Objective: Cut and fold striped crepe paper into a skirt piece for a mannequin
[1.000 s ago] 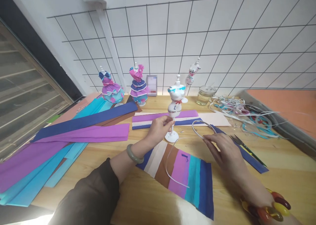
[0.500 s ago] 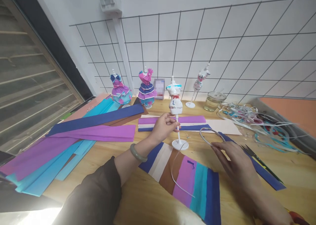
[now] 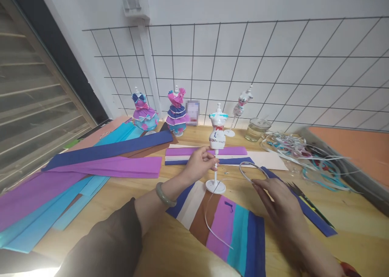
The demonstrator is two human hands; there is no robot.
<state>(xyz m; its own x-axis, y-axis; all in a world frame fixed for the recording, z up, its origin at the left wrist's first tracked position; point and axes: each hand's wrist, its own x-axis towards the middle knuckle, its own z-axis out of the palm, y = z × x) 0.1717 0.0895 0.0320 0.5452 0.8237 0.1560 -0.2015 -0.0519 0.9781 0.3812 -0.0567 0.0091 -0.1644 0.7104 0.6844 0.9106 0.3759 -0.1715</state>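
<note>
My left hand [image 3: 200, 162] is closed around the thin stem of a small white dress-form mannequin [image 3: 217, 137], which stands upright on its round base [image 3: 215, 186]. A turquoise band lies across its shoulders and red trim circles its waist. Right of it, my right hand [image 3: 275, 192] pinches a looped length of thin white cord [image 3: 243, 172]. Another piece of thin cord [image 3: 207, 220] curves from the base over a sheet of striped coloured paper [image 3: 223, 224].
Two dressed mannequins [image 3: 145, 115], [image 3: 176, 117] and a tilted bare one [image 3: 243, 103] stand behind. Folded paper strips [image 3: 121, 165] lie left. A glass jar [image 3: 257, 130], tangled ribbons [image 3: 288, 143], scissors [image 3: 313, 206] and a grey-edged tray [image 3: 343, 177] are right.
The view has shifted slightly, so most table items appear a little further left. The held mannequin is now more upright. Both hands keep their holds.
</note>
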